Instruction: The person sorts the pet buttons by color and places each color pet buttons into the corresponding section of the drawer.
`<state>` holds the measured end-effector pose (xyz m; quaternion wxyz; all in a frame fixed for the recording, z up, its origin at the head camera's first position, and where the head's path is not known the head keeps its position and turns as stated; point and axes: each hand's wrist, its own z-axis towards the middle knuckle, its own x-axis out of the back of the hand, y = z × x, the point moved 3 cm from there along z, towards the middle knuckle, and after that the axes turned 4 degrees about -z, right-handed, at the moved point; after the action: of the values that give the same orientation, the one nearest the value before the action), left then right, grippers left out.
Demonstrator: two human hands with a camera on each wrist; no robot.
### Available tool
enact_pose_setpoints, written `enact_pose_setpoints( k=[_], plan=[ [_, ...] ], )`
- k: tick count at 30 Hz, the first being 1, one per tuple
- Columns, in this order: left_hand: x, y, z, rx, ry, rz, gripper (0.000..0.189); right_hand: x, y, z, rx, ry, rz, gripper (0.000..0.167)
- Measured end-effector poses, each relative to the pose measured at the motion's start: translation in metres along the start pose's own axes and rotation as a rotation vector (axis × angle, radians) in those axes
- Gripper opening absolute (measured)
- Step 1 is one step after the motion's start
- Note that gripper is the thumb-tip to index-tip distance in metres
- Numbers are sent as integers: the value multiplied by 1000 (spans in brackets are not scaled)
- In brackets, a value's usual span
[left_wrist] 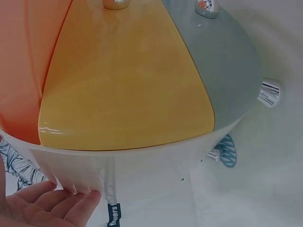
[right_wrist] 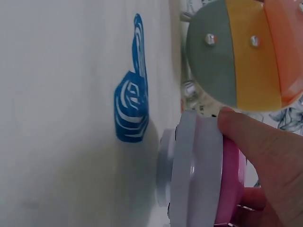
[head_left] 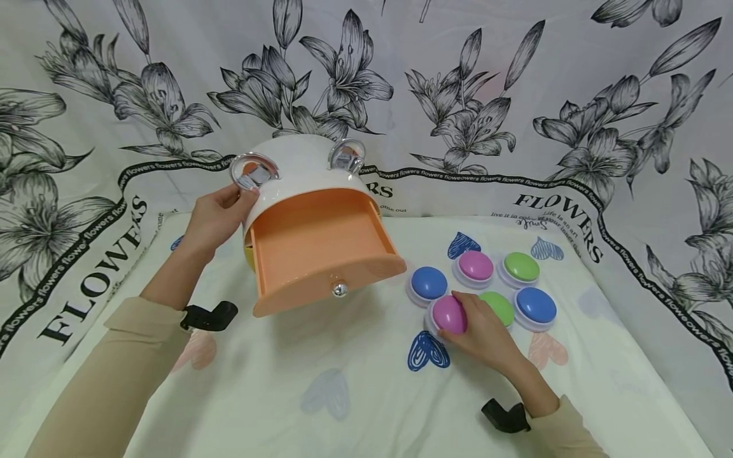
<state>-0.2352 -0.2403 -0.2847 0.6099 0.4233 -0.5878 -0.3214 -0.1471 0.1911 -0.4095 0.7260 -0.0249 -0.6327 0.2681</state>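
A white rounded drawer box (head_left: 298, 159) stands at the centre-left, with its top orange drawer (head_left: 323, 235) pulled out and showing a bare inside. My left hand (head_left: 220, 219) holds the box's left side, beside a silver ring-like fitting (head_left: 254, 172). In the left wrist view, fingertips touch the white shell below a yellow drawer (left_wrist: 125, 85) and a grey-green drawer (left_wrist: 227, 71), both closed. To the right, my right hand (head_left: 487, 331) grips a pink dome-topped button (head_left: 449, 314) with a white base. In the right wrist view, the thumb lies on the base's rim.
Around the right hand are more dome-topped buttons: blue ones (head_left: 429, 282) (head_left: 536, 305), green ones (head_left: 522, 266) (head_left: 498, 308) and another pink one (head_left: 476, 265). A white cloth with heart prints (head_left: 326, 394) covers the table. Behind hangs a flower-printed curtain (head_left: 458, 114).
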Motion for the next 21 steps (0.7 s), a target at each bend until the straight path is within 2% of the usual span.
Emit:
enact_pose_setpoints(
  k=[13,21],
  plan=[
    [0,-1,1,-4,1,-5,89,31,-5,27,0,-7,39,75],
    [0,-2,1,8,15,-9,88,48,-11,45,16,0,17,76]
  ],
)
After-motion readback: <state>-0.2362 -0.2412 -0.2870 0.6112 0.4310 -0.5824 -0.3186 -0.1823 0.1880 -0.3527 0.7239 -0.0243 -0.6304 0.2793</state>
